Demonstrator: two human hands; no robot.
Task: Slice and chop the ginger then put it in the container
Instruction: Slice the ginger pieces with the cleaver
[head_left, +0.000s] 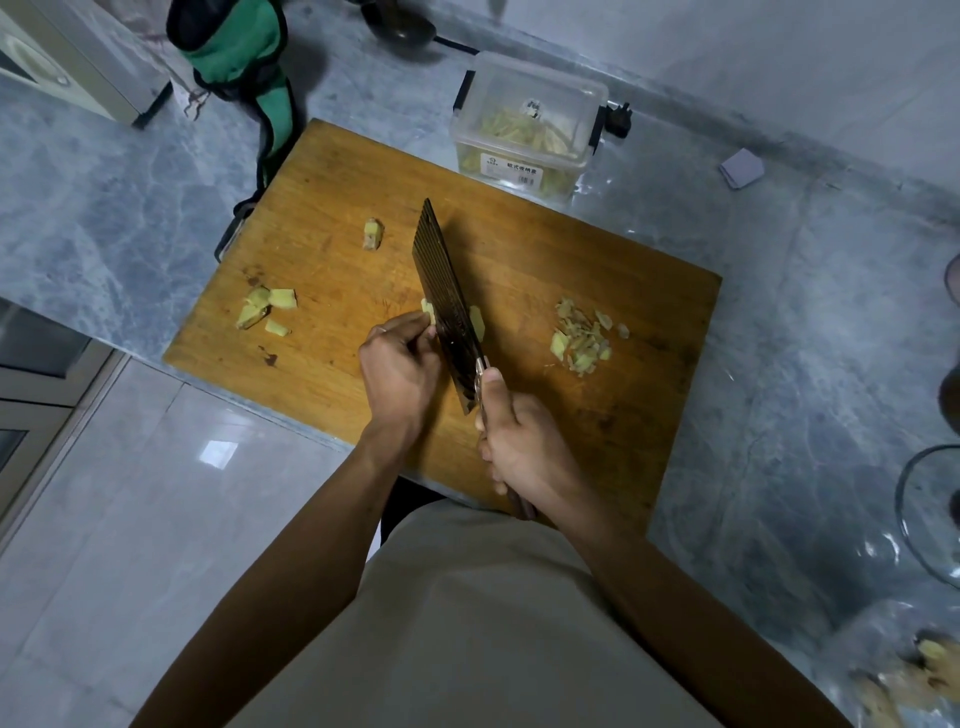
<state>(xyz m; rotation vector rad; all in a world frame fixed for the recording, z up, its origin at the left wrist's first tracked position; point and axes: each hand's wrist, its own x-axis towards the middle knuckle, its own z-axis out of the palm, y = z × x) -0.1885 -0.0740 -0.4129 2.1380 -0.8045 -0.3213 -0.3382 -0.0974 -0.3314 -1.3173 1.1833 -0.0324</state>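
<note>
Fingers of the left hand (399, 364) pinch a pale yellow ginger piece (428, 310) against the dark broad cleaver (451, 306), gripped by the right hand (522, 441).
Midway, I judge: the clear plastic container (524, 124) holds strips; chunks (266, 307) and scraps (581, 336) wait on the wooden board (649, 312).

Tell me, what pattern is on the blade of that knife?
Dark blade with ridged stripes running across it, seen in the head view.

Bare board (519, 249) between cleaver (447, 296) and container (524, 124)
</note>
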